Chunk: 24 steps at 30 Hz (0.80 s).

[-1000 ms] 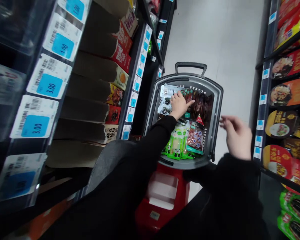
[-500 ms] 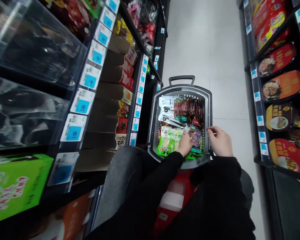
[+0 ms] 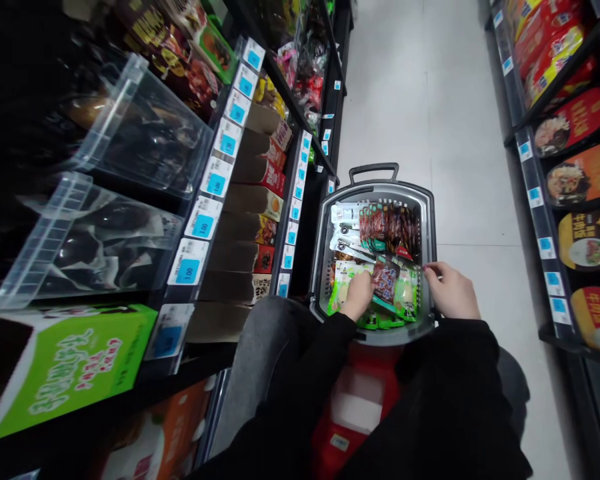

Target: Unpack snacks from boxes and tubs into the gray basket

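Looking straight down at our shopping basket (image 3: pixel 400 335), which sits between our knees with its black handle (image 3: pixel 374 167) sticking out at the far end. Our left hand (image 3: pixel 359 293) is in there with the grip closed up on the left edge of a brown packet (image 3: pixel 386 281) that has a teal strip along the bottom. Most of those fingers are curled out of sight, so we can't say how much of the edge they've got. The packet's inside the basket at the near end, tilted a bit, lying over some green packs (image 3: pixel 407 300). Our right hand (image 3: pixel 450 290) is at the right rim, thumb and finger bunched nearly together. Honestly can't tell if that grip is touching the rim or has anything in it.

At the far end of the basket there's a row of brown packets (image 3: pixel 387 225) standing close together, with white packs (image 3: pixel 345 213) to their left. Something red (image 3: pixel 375 360) shows under the near end. On our left the shelf's got blue price tags (image 3: pixel 187 269), open cardboard boxes (image 3: pixel 253 230) and a big green box (image 3: pixel 90 373). Food tubs (image 3: pixel 587 240) line the right side, with pale floor (image 3: pixel 390 100) running between.
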Motion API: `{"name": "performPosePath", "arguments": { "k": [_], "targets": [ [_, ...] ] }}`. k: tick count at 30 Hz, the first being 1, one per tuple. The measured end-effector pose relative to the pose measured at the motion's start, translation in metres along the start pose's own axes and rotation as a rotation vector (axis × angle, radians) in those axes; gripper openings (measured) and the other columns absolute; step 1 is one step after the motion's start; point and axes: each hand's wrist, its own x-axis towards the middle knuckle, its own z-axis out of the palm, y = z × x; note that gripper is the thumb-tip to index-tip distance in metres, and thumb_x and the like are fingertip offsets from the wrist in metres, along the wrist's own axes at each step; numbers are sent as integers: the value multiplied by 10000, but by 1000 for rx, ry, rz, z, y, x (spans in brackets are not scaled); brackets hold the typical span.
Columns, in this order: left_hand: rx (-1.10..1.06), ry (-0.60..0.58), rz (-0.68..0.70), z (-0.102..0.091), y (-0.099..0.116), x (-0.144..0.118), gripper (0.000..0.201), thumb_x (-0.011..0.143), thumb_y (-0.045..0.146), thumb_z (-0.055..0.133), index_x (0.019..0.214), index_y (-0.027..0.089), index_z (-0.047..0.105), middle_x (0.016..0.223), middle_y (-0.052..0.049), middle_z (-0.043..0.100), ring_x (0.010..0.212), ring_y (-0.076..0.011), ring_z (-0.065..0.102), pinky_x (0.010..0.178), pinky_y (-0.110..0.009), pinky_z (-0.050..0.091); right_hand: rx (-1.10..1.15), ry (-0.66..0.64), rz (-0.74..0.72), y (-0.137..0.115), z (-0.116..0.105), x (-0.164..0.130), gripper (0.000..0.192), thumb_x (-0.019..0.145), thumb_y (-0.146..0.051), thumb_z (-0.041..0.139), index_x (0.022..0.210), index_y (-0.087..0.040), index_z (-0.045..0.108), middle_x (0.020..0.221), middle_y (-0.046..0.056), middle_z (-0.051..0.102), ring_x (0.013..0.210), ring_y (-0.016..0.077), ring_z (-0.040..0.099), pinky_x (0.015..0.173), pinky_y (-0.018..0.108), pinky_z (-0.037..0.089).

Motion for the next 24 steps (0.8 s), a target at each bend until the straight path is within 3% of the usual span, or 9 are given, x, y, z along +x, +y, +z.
{"name": "performPosePath", "arguments": {
  "k": [4,8,10,15,21,24],
  "targets": [
    [-100,82,-57,-44,-19,-9,198,899,266,600,1013,135,694,932,-80,724,895,-186,671,770,-242,455,-29,-21,-20,2,2,0,362,924,-342,430,1116,-190,697,1070,111,725,996,274,656,818,344,468],
    [-212,396,-42,-80,-22,2,176,891,306,616,949,155,686,831,-35,708,787,-162,649,723,-235,442,-80,-49,-38,2,5,2,366,935,-335,429,1150,-184,684,1109,111,718,1015,280,653,821,345,461],
    [-178,449,25,-86,-12,22,183,894,298,613,984,155,682,863,-50,717,833,-184,659,749,-246,447,-111,-74,-47,2,7,3,367,943,-330,427,1164,-175,676,1124,112,714,1028,280,651,830,345,458],
    [3,383,-1,-85,26,77,259,927,171,459,1088,80,641,1010,-169,707,1006,-283,659,842,-322,457,-154,-116,-55,2,8,3,375,958,-335,431,1207,-162,652,1141,112,708,1053,264,648,844,328,458],
    [-43,502,71,-100,36,82,230,930,225,481,1071,119,628,958,-114,711,971,-271,660,842,-321,466,-169,-119,-40,2,5,1,368,967,-348,434,1208,-164,643,1127,108,710,1042,265,651,827,323,456],
    [-54,459,123,-96,31,83,206,917,229,512,1043,122,636,965,-107,713,988,-268,656,855,-315,468,-183,-131,-49,1,6,1,373,968,-341,431,1220,-157,636,1140,122,702,1055,267,647,834,323,454]
  ]
}}
